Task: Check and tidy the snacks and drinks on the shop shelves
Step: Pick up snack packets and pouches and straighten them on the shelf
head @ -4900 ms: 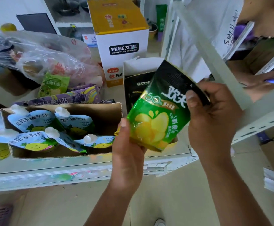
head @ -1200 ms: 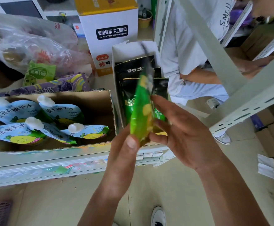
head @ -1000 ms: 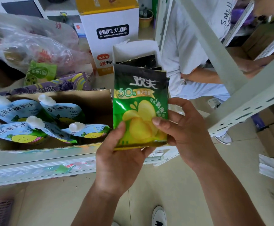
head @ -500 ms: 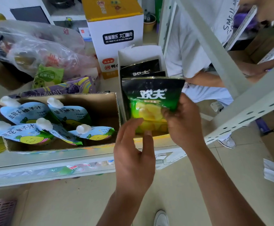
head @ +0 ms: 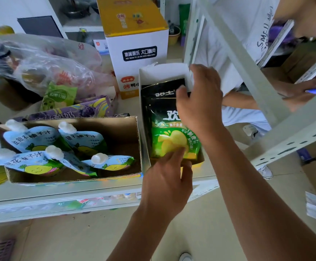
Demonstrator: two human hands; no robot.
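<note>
green pouch (head: 172, 142) in white box (head: 163, 71)
left hand (head: 167, 178) touches its bottom, fingers straight; right hand (head: 198, 104) curls over top, pinch unclear

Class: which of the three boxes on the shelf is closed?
The tall yellow-topped box at the back; the brown cardboard box and the narrow white box stand open-topped.

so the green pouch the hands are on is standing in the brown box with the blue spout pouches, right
No. The head view shows the green pouch in the white box, right beside the brown box holding the blue spout pouches.
</note>
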